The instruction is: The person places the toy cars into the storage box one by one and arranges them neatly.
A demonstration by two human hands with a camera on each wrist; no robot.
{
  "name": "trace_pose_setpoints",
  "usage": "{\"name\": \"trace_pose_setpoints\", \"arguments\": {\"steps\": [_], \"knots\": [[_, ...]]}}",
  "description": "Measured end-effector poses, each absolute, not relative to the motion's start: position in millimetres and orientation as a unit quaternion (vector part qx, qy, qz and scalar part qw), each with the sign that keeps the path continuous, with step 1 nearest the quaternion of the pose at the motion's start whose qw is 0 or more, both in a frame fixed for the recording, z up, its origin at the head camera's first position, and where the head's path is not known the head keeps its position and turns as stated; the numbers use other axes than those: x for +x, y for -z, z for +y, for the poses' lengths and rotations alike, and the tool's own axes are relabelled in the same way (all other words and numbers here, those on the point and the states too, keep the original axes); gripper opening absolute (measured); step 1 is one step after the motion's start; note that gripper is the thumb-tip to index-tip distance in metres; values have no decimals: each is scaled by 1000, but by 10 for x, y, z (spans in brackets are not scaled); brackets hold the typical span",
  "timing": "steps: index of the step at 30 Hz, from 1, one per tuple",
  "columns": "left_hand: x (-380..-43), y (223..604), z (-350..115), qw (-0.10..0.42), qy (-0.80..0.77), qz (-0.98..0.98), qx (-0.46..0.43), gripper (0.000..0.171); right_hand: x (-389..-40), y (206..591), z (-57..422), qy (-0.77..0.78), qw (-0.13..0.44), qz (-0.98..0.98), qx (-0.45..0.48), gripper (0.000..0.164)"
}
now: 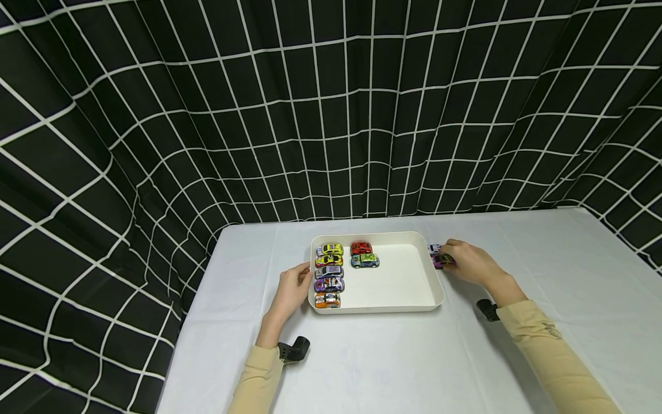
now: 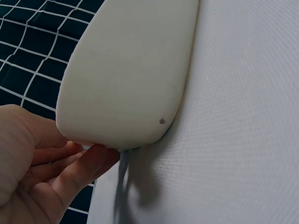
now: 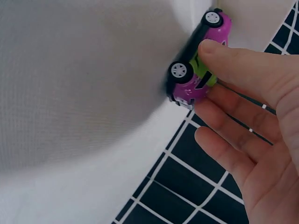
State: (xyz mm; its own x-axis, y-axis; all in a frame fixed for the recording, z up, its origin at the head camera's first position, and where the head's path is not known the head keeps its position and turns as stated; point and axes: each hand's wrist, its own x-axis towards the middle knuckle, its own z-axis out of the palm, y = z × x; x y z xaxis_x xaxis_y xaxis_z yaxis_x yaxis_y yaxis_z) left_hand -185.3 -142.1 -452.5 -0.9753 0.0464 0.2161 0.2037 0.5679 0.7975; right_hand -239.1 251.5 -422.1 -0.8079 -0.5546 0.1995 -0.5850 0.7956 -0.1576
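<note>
My left hand (image 1: 293, 287) holds the white tray (image 1: 393, 309) at its left edge. In the left wrist view the thumb lies at the rim and the fingertips touch the outer wall. Beyond the tray's right side, my right hand (image 1: 472, 263) pinches a purple and green toy car (image 3: 201, 65) between thumb and fingers; the car is tilted on its side in the right wrist view. A white toy car (image 1: 434, 249) sits just behind it, partly hidden by the hand.
Inside the tray, several toy cars form a column along the left wall, from a yellow one (image 1: 331, 249) to an orange one (image 1: 327, 300). A red car (image 1: 361, 248) and a green-blue car (image 1: 365, 261) stand beside that column. A black gridded curtain (image 1: 362, 115) hangs behind the white table (image 1: 372, 368).
</note>
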Motion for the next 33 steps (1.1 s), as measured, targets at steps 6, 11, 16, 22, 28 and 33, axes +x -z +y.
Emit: {"name": "trace_pose_setpoints", "arguments": {"steps": [6, 11, 16, 22, 28, 33], "knots": [[-1861, 4534, -1421, 90, 461, -880, -73, 30, -2411, 4262, 2530, -111, 65, -946, 298, 21], [-1865, 4542, -1420, 92, 461, -880, -75, 30, -2417, 4292, 2539, -111, 65, -947, 295, 21], [-1863, 4539, -1422, 92, 459, -880, -76, 30, -2424, 4324, 2544, -112, 74, -946, 296, 21], [-1866, 4538, -1423, 91, 459, -881, -77, 30, -2440, 4345, 2551, -118, 77, -944, 298, 21], [-1859, 4526, -1421, 91, 460, -880, -76, 30, -2449, 4344, 2551, -118, 69, -947, 292, 20], [-1855, 4529, -1420, 85, 463, -879, -76, 30, -2452, 4334, 2556, -115, 69, -947, 291, 20]]}}
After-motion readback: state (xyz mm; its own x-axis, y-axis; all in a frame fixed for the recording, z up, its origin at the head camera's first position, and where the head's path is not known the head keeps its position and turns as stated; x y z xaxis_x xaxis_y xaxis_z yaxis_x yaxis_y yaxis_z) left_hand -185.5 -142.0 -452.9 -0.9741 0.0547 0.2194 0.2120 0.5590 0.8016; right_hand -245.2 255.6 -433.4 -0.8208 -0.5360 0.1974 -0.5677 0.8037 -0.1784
